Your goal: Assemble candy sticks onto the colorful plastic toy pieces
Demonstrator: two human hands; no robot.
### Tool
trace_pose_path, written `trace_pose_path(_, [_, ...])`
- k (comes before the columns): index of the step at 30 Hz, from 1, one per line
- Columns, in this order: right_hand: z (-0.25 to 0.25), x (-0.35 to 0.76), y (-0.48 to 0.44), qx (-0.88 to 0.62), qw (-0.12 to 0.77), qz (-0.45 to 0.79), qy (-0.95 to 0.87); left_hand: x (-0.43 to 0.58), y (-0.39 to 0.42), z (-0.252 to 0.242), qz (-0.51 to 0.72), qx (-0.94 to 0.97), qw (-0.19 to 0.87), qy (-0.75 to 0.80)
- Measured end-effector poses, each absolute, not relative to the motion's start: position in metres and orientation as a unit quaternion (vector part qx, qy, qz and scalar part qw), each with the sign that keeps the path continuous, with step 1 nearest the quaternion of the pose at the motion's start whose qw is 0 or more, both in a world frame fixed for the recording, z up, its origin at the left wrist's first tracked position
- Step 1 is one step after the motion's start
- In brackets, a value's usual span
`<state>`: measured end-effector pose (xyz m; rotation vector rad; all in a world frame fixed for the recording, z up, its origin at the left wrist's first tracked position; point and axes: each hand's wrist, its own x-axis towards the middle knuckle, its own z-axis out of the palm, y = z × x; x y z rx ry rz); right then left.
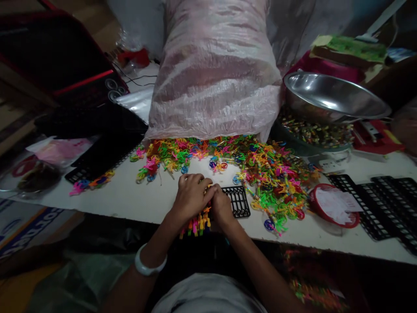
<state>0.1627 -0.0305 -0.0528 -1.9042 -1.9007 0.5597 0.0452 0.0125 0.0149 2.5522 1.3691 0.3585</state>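
A black plastic rack (240,202) with narrow slots lies on the table in front of me, its middle covered by my hands. My left hand (192,195) bends over a row of small bright plastic toys (197,226), which stick out below it toward the table's front edge. Close beside it, my right hand (223,206) is closed over the rack, thumb side up. The fingertips of both hands meet, and what the right fingers pinch is hidden. Beyond them spreads a heap of tangled, multicoloured toys (276,178).
A large whitish plastic sack (215,87) stands behind the heap. To the right are a red basket (353,219) with clear plastic pieces, several black racks (378,208) and a metal basin (335,95). More black racks (100,156) and a dark red-trimmed device (58,52) are at left.
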Motion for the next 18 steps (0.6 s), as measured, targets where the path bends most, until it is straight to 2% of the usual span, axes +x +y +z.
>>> trace_pose_path(4, [-0.047, 0.184, -0.028, -0.634, 0.230, 0.211, -0.707, 0.047, 0.011, 0.015, 0.128, 0.866, 0.105, 0.473])
trace_pose_path(6, [-0.041, 0.206, -0.030, -0.676, 0.232, 0.165, -0.679, 0.047, 0.011, 0.016, 0.124, 0.867, 0.101, 0.471])
trace_pose_path(9, [-0.032, 0.241, -0.033, -0.807, 0.142, 0.063, -0.569, 0.047, 0.010, 0.016, 0.127, 0.867, 0.099, 0.471])
trace_pose_path(12, [-0.030, 0.262, -0.033, -0.836, 0.067, 0.064, -0.541, 0.046, 0.010, 0.015, 0.132, 0.865, 0.099, 0.473])
trace_pose_path(18, [-0.040, 0.269, -0.028, -0.825, 0.108, 0.075, -0.550, 0.045, 0.010, 0.014, 0.124, 0.869, 0.095, 0.471])
